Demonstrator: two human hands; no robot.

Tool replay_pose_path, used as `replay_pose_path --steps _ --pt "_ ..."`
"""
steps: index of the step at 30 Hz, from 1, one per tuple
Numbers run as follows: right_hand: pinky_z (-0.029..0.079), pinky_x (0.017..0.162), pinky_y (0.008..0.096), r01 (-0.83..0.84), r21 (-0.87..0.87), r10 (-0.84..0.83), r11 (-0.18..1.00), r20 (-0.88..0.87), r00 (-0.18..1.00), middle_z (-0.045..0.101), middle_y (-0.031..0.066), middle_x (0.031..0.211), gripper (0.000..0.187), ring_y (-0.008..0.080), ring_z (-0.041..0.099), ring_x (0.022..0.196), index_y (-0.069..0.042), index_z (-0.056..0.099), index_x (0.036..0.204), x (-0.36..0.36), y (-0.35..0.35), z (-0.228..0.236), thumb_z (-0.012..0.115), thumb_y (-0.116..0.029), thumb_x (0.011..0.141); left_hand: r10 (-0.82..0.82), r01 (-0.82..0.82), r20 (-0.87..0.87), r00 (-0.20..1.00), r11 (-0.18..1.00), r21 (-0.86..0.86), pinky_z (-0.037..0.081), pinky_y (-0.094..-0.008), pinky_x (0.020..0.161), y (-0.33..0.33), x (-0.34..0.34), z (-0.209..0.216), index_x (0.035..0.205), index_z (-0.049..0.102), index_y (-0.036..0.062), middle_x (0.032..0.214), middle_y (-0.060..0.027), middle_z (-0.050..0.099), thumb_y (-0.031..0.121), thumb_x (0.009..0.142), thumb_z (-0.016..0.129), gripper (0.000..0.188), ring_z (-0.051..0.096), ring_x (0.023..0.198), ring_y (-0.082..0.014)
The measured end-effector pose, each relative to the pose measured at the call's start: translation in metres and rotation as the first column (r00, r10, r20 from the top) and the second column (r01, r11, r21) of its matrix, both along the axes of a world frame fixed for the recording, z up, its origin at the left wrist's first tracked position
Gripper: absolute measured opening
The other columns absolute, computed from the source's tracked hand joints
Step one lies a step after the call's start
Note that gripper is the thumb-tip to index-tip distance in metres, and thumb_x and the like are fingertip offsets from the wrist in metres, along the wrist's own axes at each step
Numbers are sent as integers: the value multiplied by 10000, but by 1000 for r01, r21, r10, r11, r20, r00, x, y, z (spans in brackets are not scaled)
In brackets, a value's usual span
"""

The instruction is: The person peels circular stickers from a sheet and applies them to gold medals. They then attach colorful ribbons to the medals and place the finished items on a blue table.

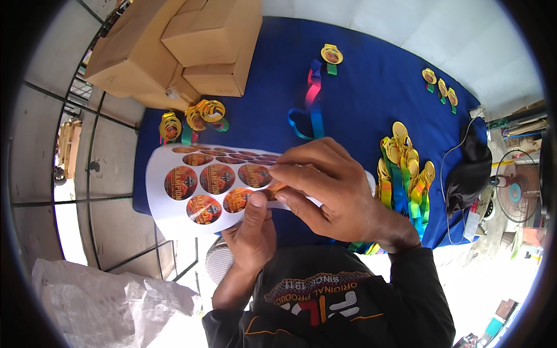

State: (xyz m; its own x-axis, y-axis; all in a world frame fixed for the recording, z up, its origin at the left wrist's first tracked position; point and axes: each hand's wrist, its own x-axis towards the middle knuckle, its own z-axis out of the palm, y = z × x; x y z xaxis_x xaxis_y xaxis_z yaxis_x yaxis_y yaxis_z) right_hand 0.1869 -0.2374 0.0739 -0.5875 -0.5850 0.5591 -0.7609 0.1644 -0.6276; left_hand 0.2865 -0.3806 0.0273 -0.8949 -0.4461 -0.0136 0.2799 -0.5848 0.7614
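Note:
My left hand grips the lower edge of a curved white sticker sheet, its thumb on top of the sheet. Rows of round red-and-orange stickers cover the sheet. My right hand comes in from the right, thumb and fingertips pinched at an orange round sticker by the sheet's right part. These fingers partly hide that sticker, so I cannot tell how far it is lifted. Beyond the sheet a gold medal with a blue-and-pink ribbon lies on the blue-covered table.
Cardboard boxes stand at the far left, with gold medals before them. A pile of ribboned medals lies to the right. Three medals sit at the far right edge. A black bag and fan are at right.

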Motion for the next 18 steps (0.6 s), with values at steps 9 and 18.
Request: replay_pose_path --steps 9,18 --pt "500 763 412 112 17 -109 994 -113 988 685 70 1013 287 271 631 869 -75 741 1028 -1 4 0 797 12 761 49 -49 3 999 999 -22 501 -423 1085 19 -5 -9 1474 432 6 1386 -149 594 116 978 697 573 614 1244 -274" --pt "516 755 405 125 -17 -126 992 -89 988 685 83 993 291 276 649 884 -77 732 1019 3 0 -7 801 18 753 61 -60 6 998 995 -85 507 -404 1073 23 -3 -14 1458 438 -16 1385 -165 592 119 988 684 547 613 1248 -267"
